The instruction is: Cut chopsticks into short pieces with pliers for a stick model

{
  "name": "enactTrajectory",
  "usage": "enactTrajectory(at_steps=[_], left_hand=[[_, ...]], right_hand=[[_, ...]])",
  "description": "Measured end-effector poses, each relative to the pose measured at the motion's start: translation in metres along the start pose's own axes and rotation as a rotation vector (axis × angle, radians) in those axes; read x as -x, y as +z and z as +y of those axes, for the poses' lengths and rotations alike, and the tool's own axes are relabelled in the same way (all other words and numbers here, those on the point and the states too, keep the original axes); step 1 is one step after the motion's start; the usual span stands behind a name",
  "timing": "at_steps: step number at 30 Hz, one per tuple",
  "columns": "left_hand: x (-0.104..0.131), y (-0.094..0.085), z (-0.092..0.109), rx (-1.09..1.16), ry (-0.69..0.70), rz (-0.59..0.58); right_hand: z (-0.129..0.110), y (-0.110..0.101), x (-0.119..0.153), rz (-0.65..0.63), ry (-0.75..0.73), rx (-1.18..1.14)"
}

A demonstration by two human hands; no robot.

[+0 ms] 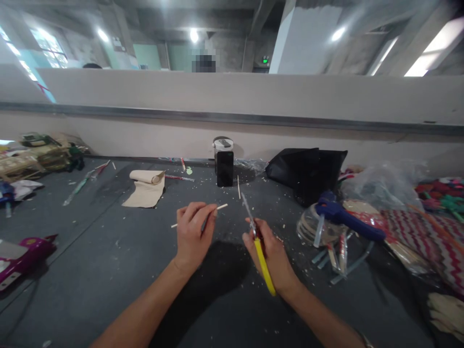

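Pinched in my left hand is a thin pale stick, its two ends poking out on either side of the closed fingers. My right hand is wrapped round a yellow-handled tool with a narrow grey blade; it is seen edge-on, so its exact kind is unclear. The blade points away from me and is apart from the stick in my left hand. Beyond the blade tip, another thin pale stick lies on the dark table.
A black phone leans upright against a white container. Brown paper, partly rolled, lies left. On the right are a black bag, a blue glue gun and glue sticks. A purple tool sits at far left.
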State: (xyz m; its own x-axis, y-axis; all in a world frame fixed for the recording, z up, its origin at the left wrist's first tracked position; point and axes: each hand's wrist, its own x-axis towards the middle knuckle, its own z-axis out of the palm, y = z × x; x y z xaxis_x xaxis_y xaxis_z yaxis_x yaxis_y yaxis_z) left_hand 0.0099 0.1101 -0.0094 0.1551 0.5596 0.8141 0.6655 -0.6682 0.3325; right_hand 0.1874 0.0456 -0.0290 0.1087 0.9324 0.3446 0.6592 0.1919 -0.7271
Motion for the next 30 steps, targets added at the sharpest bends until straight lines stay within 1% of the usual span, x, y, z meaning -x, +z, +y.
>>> enactTrajectory(at_steps=[5, 10, 13, 18, 23, 30], left_hand=[[0.004, 0.001, 0.007, 0.072, -0.033, -0.042], [0.01, 0.004, 0.015, 0.146, -0.02, -0.097], [0.012, 0.006, 0.017, 0.17, -0.027, -0.134], [0.016, 0.008, 0.018, 0.199, -0.049, -0.158], [0.018, 0.009, 0.02, 0.284, -0.121, -0.192], [0.016, 0.008, 0.025, 0.307, -0.159, -0.194]], right_hand=[[-0.001, 0.009, 0.005, -0.049, -0.096, 0.156], [-0.001, 0.011, 0.007, -0.059, -0.153, 0.174], [-0.001, 0.01, 0.007, -0.072, -0.162, 0.17], [-0.001, 0.01, 0.008, -0.059, -0.169, 0.181], [-0.001, 0.009, 0.009, -0.07, -0.188, 0.181], [-0.001, 0.007, 0.011, -0.103, -0.178, 0.188]])
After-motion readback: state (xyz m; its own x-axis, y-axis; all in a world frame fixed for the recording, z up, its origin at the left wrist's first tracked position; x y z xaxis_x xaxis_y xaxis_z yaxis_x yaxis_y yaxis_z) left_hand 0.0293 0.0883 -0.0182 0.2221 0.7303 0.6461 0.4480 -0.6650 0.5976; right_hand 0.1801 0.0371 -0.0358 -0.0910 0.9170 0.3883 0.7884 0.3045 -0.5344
